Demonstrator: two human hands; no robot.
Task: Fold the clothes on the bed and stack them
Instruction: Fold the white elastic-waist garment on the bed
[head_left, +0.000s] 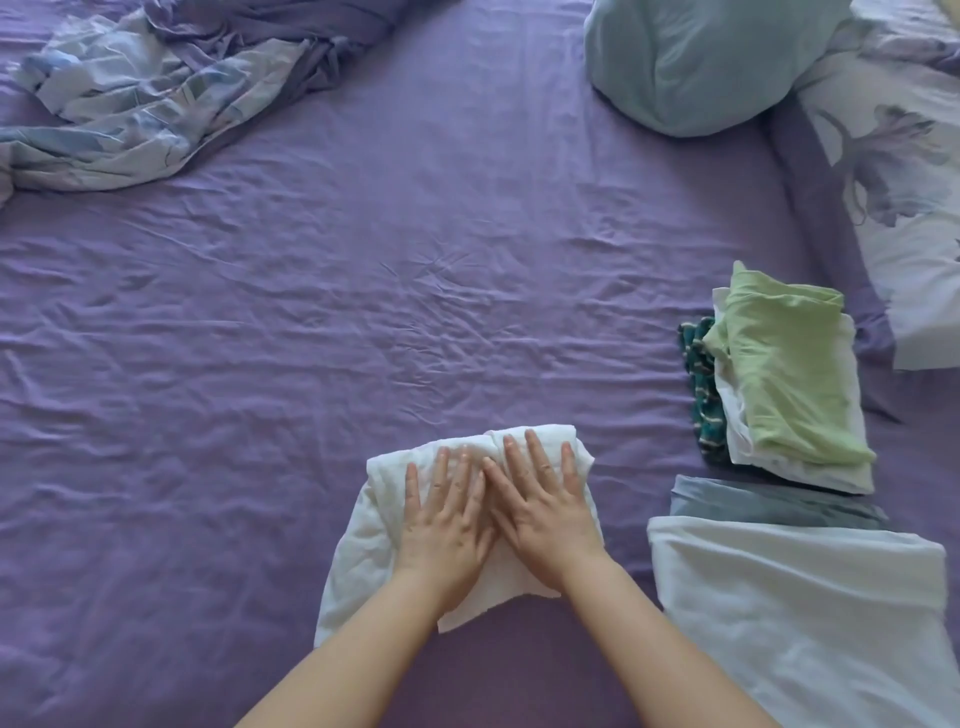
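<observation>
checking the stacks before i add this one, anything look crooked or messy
Yes: in the right-hand stack, the teal striped garment sticks out sideways from under the white and green pieces, bunched rather than squared.

— Any writing you can make out from here? A tag, a brand, a number?

— None. The folded clothes (789, 374) show no label or print, and the pillowcase (893, 156) bears only a flower pattern, no words.

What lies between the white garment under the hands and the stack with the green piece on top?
Nothing visible does. Both hands, left hand and right hand, press flat on the white garment. Only bare purple sheet separates it from the stack to the right.
</observation>
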